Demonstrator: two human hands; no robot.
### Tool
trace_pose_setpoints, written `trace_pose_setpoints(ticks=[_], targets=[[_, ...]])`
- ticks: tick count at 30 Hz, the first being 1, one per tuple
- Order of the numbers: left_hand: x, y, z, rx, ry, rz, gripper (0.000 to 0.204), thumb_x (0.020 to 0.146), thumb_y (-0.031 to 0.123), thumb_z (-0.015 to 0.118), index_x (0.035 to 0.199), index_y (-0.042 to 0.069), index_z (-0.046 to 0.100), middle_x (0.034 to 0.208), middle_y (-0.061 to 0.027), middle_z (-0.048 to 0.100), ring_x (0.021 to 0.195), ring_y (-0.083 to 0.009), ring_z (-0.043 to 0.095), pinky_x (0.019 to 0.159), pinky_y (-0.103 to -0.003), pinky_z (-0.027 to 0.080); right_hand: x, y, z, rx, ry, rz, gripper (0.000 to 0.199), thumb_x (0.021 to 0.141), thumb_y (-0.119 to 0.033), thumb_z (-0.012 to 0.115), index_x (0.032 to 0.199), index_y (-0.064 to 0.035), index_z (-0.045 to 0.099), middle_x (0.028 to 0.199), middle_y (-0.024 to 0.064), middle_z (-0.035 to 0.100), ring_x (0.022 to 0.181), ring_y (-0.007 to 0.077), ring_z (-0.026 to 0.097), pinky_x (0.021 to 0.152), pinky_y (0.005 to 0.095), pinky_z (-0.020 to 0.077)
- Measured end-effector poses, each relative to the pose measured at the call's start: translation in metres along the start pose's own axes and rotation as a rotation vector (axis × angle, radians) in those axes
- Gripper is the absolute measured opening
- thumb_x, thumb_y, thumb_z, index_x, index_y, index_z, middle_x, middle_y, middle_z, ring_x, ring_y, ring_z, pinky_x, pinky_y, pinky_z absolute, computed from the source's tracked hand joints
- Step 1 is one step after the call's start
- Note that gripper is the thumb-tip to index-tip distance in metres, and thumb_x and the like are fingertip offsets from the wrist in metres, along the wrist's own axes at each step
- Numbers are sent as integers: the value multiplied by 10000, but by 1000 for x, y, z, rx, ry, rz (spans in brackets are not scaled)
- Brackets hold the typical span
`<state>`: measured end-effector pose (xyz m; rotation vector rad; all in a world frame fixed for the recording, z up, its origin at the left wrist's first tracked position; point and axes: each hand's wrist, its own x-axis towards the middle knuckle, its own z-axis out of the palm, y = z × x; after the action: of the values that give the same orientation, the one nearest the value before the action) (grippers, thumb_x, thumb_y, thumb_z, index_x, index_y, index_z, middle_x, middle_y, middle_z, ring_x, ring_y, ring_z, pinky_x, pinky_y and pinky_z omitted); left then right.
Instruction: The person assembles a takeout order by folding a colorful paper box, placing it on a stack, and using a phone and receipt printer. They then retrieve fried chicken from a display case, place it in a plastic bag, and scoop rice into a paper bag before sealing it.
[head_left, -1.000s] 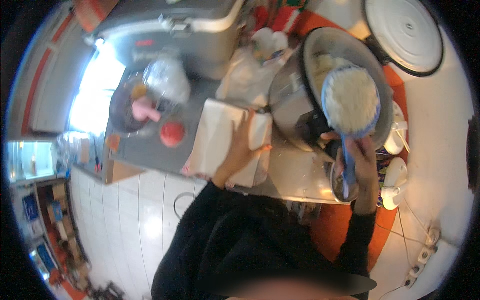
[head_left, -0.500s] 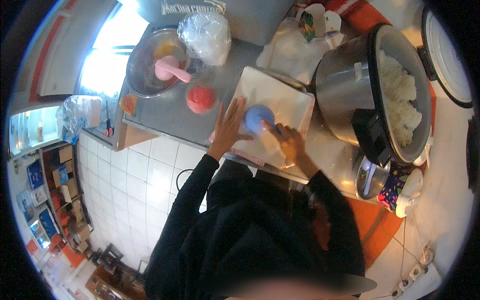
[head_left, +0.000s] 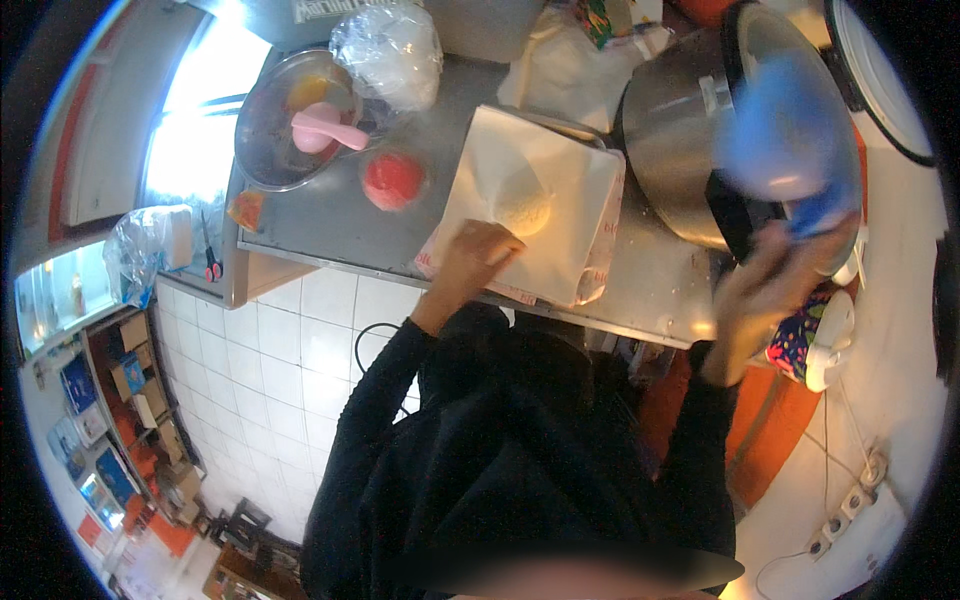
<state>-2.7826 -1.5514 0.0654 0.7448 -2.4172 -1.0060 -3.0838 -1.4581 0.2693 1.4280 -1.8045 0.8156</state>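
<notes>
A round mound of white rice (head_left: pixel 523 212) sits on a stack of white wrapping paper (head_left: pixel 570 255) on the steel counter. My left hand (head_left: pixel 475 256) rests at the paper's near left part, just beside the mound. Its fingers are curled together, and whatever may be in them is hidden. Away to the right, my right hand (head_left: pixel 770 285) grips the handle of a blue rounded scoop (head_left: pixel 780 135), both smeared by motion. The scoop is in front of the large rice cooker (head_left: pixel 670 140) and covers most of its opening.
Left of the paper are a red ball-shaped thing (head_left: pixel 392 181), a metal bowl (head_left: pixel 262 165) with a pink scoop (head_left: pixel 325 130), and a clear plastic bag (head_left: pixel 390 55). Scissors (head_left: pixel 211 262) lie farther left. The cooker's lid (head_left: pixel 885 80) stands open at the right.
The blue scoop has lifted off the paper and swung right to the cooker with my right hand, uncovering the rice mound. My left hand's spread fingers have curled in.
</notes>
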Motion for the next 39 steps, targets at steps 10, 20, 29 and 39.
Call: trace_pose_setpoints(ticks=[10,20,29,39], targets=[[19,17,85,-48,-374,244,275,828,367,725,1057,215,717,1056,-14,641,992,-193,578,880,-373,399,37,55,-27,-224,-236,65,251,924,-69,627,1171,-61,673,1133,161,667,1036,288,657,885,374,514],[17,9,99,79,-362,387,213,897,399,639,1074,311,720,985,23,680,1031,-181,595,801,-435,435,-157,-55,-8,525,-639,703,198,880,8,659,1063,-31,722,978,121,721,884,212,683,813,315,523],[17,7,94,32,-392,395,219,891,348,640,1057,218,699,1020,-20,635,1015,-214,583,852,-408,401,-252,-75,-2,633,-740,1152,193,946,-52,624,1111,31,678,1023,144,728,974,180,693,900,311,532],[16,14,89,-3,-467,327,160,901,282,638,958,134,658,984,-33,631,961,-211,607,895,-407,388,-265,-64,10,724,-762,1211,185,912,-39,661,1075,43,688,1027,133,727,970,185,693,896,308,538]])
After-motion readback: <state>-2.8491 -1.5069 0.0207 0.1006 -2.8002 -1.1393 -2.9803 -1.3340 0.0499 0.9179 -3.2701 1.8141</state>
